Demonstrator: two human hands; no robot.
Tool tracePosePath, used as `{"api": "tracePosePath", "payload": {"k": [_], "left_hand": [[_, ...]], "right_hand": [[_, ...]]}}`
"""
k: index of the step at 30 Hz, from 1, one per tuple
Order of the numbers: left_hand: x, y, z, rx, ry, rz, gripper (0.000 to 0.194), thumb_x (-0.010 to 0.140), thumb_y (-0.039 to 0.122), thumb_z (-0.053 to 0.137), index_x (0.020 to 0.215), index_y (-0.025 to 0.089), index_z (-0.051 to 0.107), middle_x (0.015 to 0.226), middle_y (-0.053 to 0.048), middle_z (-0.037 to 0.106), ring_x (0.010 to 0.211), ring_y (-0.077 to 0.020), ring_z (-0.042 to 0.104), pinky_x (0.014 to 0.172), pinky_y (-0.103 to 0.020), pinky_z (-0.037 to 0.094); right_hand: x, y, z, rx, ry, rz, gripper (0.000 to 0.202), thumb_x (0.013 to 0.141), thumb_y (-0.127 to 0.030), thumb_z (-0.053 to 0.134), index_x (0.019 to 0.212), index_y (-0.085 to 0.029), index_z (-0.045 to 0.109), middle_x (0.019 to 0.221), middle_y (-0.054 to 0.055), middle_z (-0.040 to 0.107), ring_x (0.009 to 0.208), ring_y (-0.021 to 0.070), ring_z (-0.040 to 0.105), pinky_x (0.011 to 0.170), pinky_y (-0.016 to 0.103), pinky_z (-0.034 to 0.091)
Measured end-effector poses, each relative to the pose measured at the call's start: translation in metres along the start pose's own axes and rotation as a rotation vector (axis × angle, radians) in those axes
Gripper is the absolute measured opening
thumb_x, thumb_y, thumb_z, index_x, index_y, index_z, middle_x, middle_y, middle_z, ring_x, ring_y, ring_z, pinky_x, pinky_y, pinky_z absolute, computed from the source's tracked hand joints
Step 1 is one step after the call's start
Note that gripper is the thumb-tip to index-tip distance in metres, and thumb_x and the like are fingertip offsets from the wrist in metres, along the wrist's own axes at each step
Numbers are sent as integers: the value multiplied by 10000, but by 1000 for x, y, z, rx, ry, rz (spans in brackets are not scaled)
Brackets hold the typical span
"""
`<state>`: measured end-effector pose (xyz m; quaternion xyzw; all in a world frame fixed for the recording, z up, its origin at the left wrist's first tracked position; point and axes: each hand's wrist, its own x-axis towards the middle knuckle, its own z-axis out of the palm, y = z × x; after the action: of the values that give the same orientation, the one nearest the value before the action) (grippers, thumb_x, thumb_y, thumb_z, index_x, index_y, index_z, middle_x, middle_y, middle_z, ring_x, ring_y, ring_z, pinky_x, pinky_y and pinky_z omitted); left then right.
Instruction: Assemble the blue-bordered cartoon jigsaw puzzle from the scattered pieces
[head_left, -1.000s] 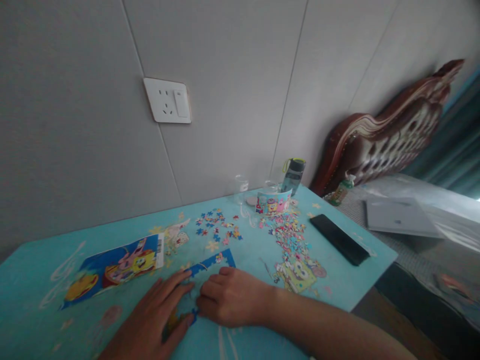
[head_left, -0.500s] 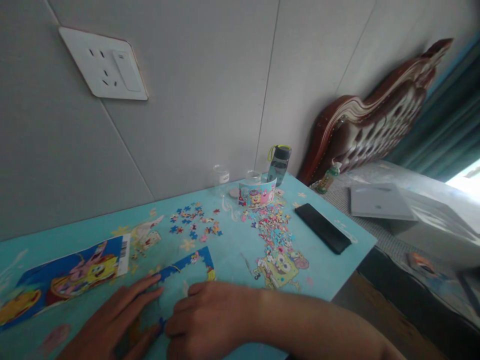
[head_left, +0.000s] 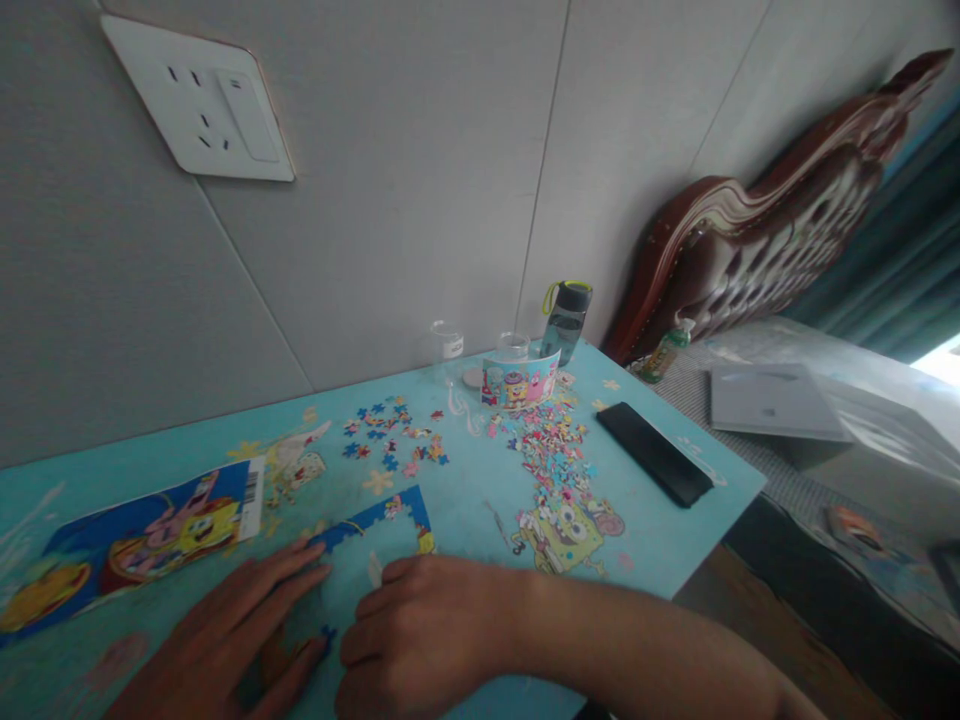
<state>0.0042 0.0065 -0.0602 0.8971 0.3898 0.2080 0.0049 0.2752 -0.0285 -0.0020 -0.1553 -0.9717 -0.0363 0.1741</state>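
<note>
While the puzzle border (head_left: 375,514) meets spread left fingers (head_left: 281,572), right fingers (head_left: 371,643) curl nearby, grip hidden

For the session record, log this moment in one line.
left hand: spread at partial puzzle border | right hand: curled, contents hidden | loose pieces: two groups beyond both hands | picture sheet: beyond left hand

Open tabletop (head_left: 472,480) runs between the smaller puzzle-piece cluster (head_left: 391,462) and larger pile (head_left: 553,450); a clear jar (head_left: 452,347) and printed band (head_left: 517,383) (both upright) block the far end.
</note>
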Motion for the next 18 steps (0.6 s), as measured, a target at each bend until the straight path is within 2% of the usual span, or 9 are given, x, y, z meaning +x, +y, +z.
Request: {"api": "tracePosePath", "payload": {"k": [4,8,12,18], "left_hand": [[2,0,-1,60,-36,40,496,893,514,595,1362,374,513,1455,5,526,1269,-293,577,1063,-500,525],[9,15,-17,70,-50,30,478,906,485,617,1356,354,522,1441,14,535,1276,-275,566,1074,-473,519],[16,33,-34,26,-162,-17,468,919,374,617,1368,291,513,1485,-30,484,1373,-273,462,1169,-498,421],[20,38,-43,-35,-207,-56,545,912,353,616,1424,263,453,1495,-45,470,1392,-270,434,1216,-502,350]], "right_hand": [[0,2,0,3,-15,1,325,1051,-384,432,843,-231,630,839,-21,692,794,167,632,684,342,395],[0,0,-6,20,-20,11,340,1041,-373,454,783,-223,618,770,-14,678,716,160,614,657,347,388],[1,-2,-13,61,-51,106,323,1020,-379,513,762,-215,619,748,-6,673,687,149,591,706,342,398],[3,-3,-16,115,-94,128,265,1010,-328,536,793,-215,638,753,-14,669,744,157,608,733,348,402]]}}
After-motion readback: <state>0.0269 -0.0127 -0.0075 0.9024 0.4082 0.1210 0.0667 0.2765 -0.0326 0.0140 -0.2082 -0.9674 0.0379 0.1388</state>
